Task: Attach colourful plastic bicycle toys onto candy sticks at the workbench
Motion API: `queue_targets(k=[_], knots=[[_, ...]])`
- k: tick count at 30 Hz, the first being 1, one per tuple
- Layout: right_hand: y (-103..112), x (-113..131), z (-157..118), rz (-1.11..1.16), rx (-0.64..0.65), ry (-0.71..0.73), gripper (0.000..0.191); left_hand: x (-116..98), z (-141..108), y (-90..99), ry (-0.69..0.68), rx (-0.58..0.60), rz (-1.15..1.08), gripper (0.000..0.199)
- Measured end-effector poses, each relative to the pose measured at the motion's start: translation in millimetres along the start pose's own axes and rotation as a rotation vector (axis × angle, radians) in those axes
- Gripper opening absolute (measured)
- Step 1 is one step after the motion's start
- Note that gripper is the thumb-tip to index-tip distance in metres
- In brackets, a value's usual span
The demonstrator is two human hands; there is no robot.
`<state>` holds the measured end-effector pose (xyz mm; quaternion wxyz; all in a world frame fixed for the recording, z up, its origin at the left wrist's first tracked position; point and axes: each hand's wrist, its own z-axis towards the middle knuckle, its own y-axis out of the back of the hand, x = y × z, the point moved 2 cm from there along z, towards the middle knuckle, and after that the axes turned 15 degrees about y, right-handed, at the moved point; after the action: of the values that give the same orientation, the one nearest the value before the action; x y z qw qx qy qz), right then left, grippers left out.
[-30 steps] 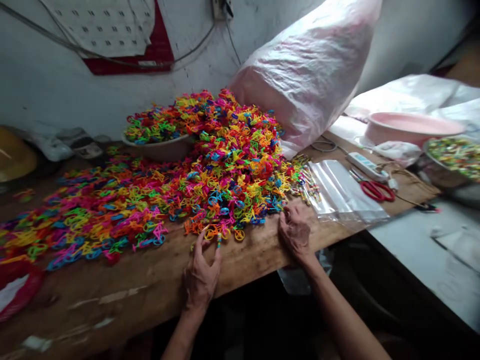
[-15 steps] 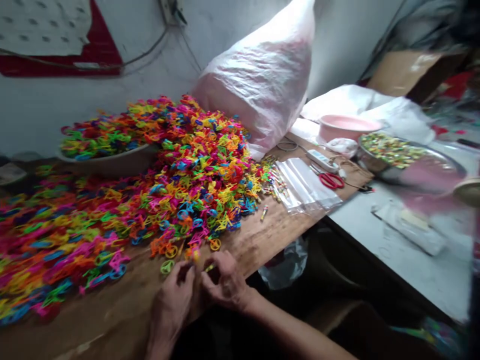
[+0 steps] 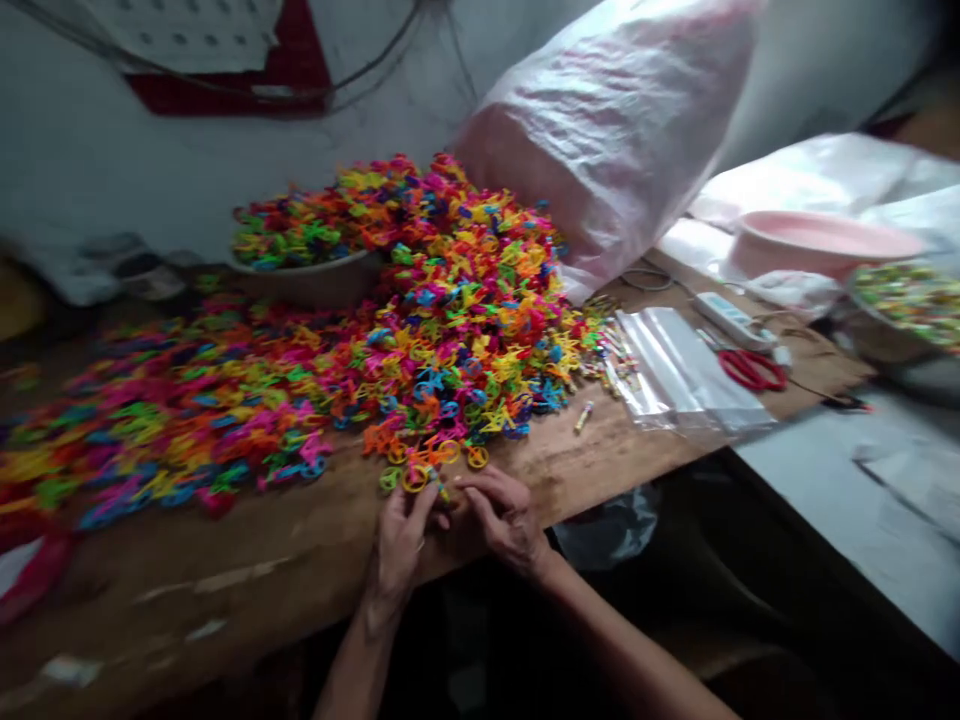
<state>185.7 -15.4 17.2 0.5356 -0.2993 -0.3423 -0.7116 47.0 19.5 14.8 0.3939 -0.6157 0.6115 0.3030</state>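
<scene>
Both hands are close together at the front edge of the wooden table (image 3: 247, 590). My left hand (image 3: 405, 525) pinches a small yellowish tube-like piece (image 3: 443, 491) beside a yellow plastic ring (image 3: 415, 478). To its right, my right hand (image 3: 506, 515) has thumb and forefinger bent towards that piece; whether anything is between them is too blurred to make out. A large heap of colourful plastic pieces (image 3: 465, 310) lies just beyond the hands. One small tube (image 3: 583, 417) rests alone on the wood to the right.
A bowl (image 3: 307, 283) heaped with plastic pieces stands behind. Clear plastic bags (image 3: 675, 375), red scissors (image 3: 752, 370) and a power strip (image 3: 731, 320) lie at the right. Beyond are a big white sack (image 3: 607, 140), a pink basin (image 3: 817, 245) and a bowl of small pieces (image 3: 911, 300).
The view has swung left, so everything sits further right. My left fingers have closed on the small piece, and my right hand's fingers are less curled than before.
</scene>
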Motion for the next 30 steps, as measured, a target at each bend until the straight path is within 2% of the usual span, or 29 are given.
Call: queue_targets(k=[4,8,11,15,17,21,26,30], knots=[[2.8,-8.2,0.7,0.063,0.011,-0.096,0.031,-1.9,-6.7,2.7,0.074,0.145,-0.246,0.040],[0.0,-10.8,5.6,0.175,0.064,-0.223,0.020,2.0,-9.6,4.8,0.035,0.207,-0.335,0.043],[-7.0,-10.0,11.8,0.195,0.051,-0.271,0.026,7.2,-9.2,5.6,-0.023,0.244,-0.320,0.043],[-21.5,-11.9,15.2,0.255,0.167,-0.367,0.035,8.9,-11.2,5.6,-0.075,0.273,-0.245,0.039],[-24.1,-15.4,12.5,0.269,0.147,-0.411,0.035,7.8,-12.7,5.5,-0.085,0.239,-0.253,0.037],[-17.6,-25.0,3.7,0.222,0.016,-0.490,0.040,9.9,-11.5,3.2,-0.032,0.073,-0.166,0.036],[-14.4,-30.5,3.5,0.363,0.098,-0.621,0.044,14.4,-11.2,-0.6,-0.023,0.059,-0.061,0.036],[-18.0,-24.2,11.8,0.309,0.177,-0.503,0.041,3.8,-20.4,6.3,-0.064,-0.019,0.212,0.030]])
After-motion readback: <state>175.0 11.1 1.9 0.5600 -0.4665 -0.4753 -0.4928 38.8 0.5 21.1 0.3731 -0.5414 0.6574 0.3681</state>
